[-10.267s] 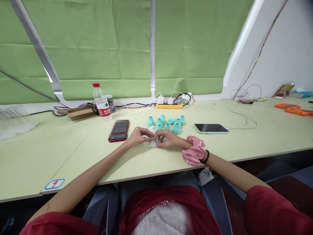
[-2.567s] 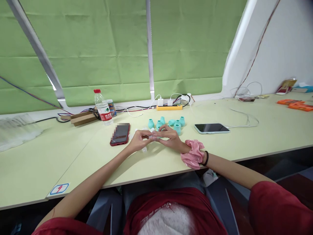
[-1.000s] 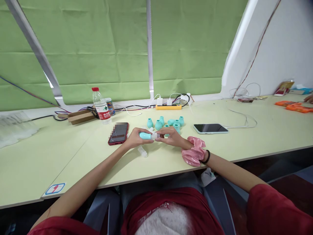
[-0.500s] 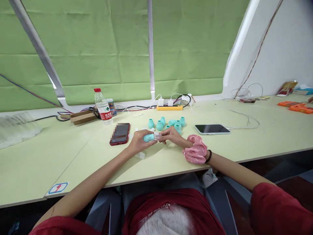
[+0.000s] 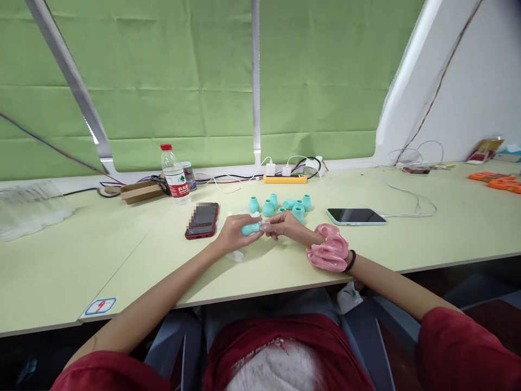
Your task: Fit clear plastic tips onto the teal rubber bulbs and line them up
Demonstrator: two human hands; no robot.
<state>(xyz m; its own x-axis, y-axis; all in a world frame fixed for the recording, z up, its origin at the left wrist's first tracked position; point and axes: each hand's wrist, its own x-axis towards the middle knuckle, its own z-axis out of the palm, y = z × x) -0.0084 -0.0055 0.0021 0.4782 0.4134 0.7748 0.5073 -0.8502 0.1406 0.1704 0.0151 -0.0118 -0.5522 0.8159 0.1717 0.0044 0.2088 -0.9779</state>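
Note:
My left hand (image 5: 235,233) is closed around a turquoise bulb-shaped piece (image 5: 250,228), which lies on its side with its narrow end to the right. A small clear plastic part (image 5: 264,225) sits at that end, pinched between the fingertips of my right hand (image 5: 283,224). Whether the clear part is inside the bulb's mouth or only against it, I cannot tell. Several more turquoise bulb pieces (image 5: 267,208) stand on the table just beyond my hands, one of them lying over. Translucent plastic pieces (image 5: 236,255) lie beside and partly behind my left hand.
A red-cased phone (image 5: 202,220) lies to the left, a pale-cased phone (image 5: 356,216) to the right. Behind stand a water bottle (image 5: 176,176), a can (image 5: 189,176), a cardboard tray (image 5: 142,191) and a yellow power strip (image 5: 285,179) with cables. Orange objects (image 5: 494,179) lie far right.
Both hands keep their hold on the turquoise piece and the clear part, with only a slight shift of the fingers. The whole view has moved a little.

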